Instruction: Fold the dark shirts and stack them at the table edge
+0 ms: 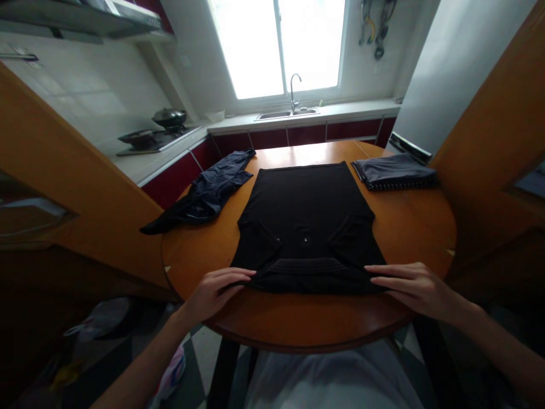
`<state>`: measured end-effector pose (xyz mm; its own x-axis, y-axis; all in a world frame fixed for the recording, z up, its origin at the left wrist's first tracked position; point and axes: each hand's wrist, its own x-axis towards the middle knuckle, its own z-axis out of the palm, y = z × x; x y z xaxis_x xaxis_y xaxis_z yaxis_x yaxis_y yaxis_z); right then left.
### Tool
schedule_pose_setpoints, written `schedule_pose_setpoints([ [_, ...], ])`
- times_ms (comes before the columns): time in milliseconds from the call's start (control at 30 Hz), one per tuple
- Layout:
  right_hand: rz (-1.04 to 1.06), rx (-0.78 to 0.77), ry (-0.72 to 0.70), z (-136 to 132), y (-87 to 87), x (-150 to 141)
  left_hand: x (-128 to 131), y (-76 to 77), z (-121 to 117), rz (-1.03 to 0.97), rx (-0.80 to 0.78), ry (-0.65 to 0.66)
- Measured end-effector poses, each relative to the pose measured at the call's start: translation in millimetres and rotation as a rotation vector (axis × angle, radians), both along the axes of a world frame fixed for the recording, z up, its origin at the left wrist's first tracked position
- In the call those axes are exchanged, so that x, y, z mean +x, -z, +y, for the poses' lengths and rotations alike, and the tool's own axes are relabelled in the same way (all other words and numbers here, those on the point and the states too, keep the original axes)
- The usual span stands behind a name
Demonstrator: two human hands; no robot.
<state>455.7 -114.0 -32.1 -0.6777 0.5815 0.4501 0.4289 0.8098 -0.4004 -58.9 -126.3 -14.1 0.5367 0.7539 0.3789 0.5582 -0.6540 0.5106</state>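
- The black fabric garment, with small shiny dots near its middle and a band like a collar toward the near edge (pixel 306 199), lies flat on the round orange-brown wooden table (pixel 306 324), stretching from the table's near side toward its far side.
- The left hand (pixel 213 292) touches the garment's near left corner, fingers over the cloth and thumb lower; whether they pinch it cannot be told.
- The right hand (pixel 419 287) touches the near right corner in a similar pose, fingers slightly apart; its grip cannot be told either.
- A crumpled dark-blue garment (pixel 217 187) lies to the left, partly past the table edge; a folded grey-blue cloth bundle (pixel 394 170) lies far right.
- The step in hand appears to be handling or straightening the near edge.
- The next move likely calls for even, matched hold at both corners, keeping the cloth smooth.
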Motion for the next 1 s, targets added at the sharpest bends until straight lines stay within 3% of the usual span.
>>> schedule_pose_setpoints([
  [167, 0.119, -0.121, 0.018, 13.8, -0.7, -2.3, 5.9, -9.8, 13.3, -0.088, -0.039, -0.053],
  [300, 0.199, -0.252, 0.097, 32.9, -14.0, -7.5, 11.0, -26.0, 32.5, -0.073, -0.138, -0.159],
  [433, 0.17, -0.452, 0.189, 64.3, -32.9, -11.2, 13.0, -40.7, 64.7, -0.072, -0.228, -0.299],
  [533, 0.206, -0.555, 0.252, 94.9, -40.3, -12.9, 11.0, -45.6, 96.0, -0.119, -0.358, -0.301],
  [833, 0.291, -0.923, 0.364, 174.4, -33.3, -33.2, 11.5, -28.8, 187.5, -0.243, -0.761, -0.301],
  [933, 0.288, -0.918, 0.477, 189.6, -26.9, -37.5, 13.9, -21.4, 208.5, -0.226, -0.752, -0.364],
  [1000, 0.287, -0.83, 0.532, 196.8, -22.9, -38.2, 13.3, -16.8, 219.9, -0.205, -0.679, -0.396],
])
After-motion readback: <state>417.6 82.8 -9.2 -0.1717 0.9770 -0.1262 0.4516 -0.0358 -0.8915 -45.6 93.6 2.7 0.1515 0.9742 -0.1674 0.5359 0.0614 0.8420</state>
